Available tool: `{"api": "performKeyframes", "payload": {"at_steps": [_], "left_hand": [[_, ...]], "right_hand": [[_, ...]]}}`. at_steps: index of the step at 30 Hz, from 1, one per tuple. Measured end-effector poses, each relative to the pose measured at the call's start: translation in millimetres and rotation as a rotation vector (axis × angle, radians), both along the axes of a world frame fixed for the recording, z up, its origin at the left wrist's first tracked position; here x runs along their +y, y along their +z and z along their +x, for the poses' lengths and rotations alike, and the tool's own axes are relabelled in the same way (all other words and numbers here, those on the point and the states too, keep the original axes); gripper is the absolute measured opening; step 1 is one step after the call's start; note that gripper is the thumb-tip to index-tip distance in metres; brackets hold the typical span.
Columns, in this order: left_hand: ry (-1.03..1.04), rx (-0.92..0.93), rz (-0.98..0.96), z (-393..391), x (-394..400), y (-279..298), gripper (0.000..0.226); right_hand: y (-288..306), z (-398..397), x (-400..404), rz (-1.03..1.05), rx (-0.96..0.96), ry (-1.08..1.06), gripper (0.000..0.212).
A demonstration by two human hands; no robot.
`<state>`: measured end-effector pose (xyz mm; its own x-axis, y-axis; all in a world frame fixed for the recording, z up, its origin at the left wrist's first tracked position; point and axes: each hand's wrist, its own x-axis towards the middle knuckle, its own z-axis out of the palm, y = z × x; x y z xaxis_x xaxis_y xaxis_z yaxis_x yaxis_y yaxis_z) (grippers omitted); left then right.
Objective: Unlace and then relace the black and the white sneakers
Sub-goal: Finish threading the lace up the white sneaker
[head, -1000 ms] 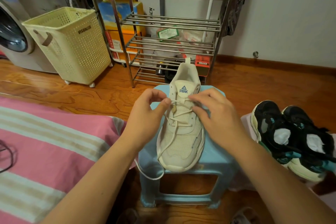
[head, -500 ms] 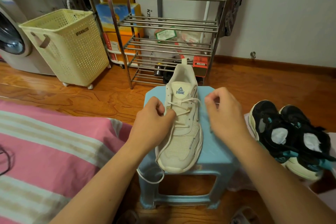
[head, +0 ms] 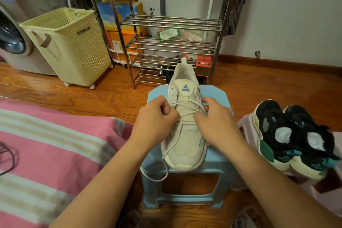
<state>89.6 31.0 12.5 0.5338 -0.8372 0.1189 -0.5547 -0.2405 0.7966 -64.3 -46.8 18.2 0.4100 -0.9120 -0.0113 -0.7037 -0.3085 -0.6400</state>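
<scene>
A white sneaker (head: 187,140) with a blue tongue logo stands toe toward me on a light blue stool (head: 212,161). Its white lace (head: 164,157) crosses the upper eyelets, and one long end loops down over the stool's front left. My left hand (head: 157,124) pinches the lace at the shoe's left eyelet row. My right hand (head: 216,122) has its fingers curled at the right eyelet row, pinching the lace there. A pair of black sneakers (head: 294,139) with teal and cream trim sits to the right on a pale pink stool (head: 244,124).
A pink striped bedspread (head: 55,153) fills the lower left, with a dark cord on it. Behind the stool stands a metal shoe rack (head: 172,42), a cream laundry basket (head: 70,46) on wheels and a washing machine (head: 13,42). The floor is wood.
My right hand has come back from the shoe's right side onto the lace over the tongue. My left hand stays at the left eyelets, still pinching the lace.
</scene>
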Motion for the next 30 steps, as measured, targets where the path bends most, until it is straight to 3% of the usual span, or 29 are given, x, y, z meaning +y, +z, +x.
{"api": "performKeyframes", "payload": {"at_steps": [4,5,7,9,10,12,15,17,19,24,26,27,29,30], "left_hand": [[-0.035,-0.016,0.190,9.6,16.8,12.8,0.038],[-0.030,0.052,0.239,16.2,26.6,19.3,0.044],[-0.039,0.466,0.212,25.9,50.8,36.1,0.042],[-0.069,0.893,0.071,17.4,67.9,52.0,0.024],[-0.078,0.988,-0.005,6.9,70.5,54.5,0.020],[-0.090,1.036,-0.126,-22.7,71.4,55.0,0.016],[-0.038,0.982,-0.214,-59.5,66.1,43.0,0.016],[-0.039,0.953,-0.212,-76.4,63.8,35.5,0.019],[-0.045,0.935,-0.222,-87.2,61.0,31.7,0.018],[0.017,1.020,-0.331,-98.1,45.3,37.4,0.016],[-0.037,0.923,-0.273,-96.7,38.4,34.0,0.015],[-0.089,0.787,-0.232,-93.4,35.5,31.0,0.012],[-0.133,0.218,-0.204,-74.7,27.7,21.4,0.006],[-0.113,-0.134,-0.195,-61.7,23.1,17.5,0.004]], "right_hand": [[-0.1,-15.9,-4.0,0.251,-0.228,0.099,0.056],[1.5,-22.9,-2.2,0.225,-0.261,0.082,0.055],[7.0,-34.5,7.5,-0.071,-0.284,0.004,0.039],[17.1,-38.4,26.1,-0.272,-0.382,0.056,0.015],[22.4,-37.0,37.3,-0.200,-0.451,0.130,0.009],[26.3,-30.8,63.8,0.195,-0.594,0.285,0.010],[16.7,-23.5,86.4,0.571,-0.885,0.196,0.019],[11.6,-23.2,87.8,0.728,-1.062,0.072,0.031],[11.3,-25.2,83.8,0.826,-1.126,-0.017,0.029],[5.4,-31.0,68.5,1.068,-1.298,0.010,0.032],[5.2,-32.4,61.7,1.087,-1.328,-0.002,0.031],[6.2,-33.8,56.4,1.078,-1.330,-0.028,0.028],[10.6,-38.4,40.7,0.974,-1.272,-0.094,0.021],[12.9,-41.9,30.5,0.840,-1.136,-0.103,0.022]]}}
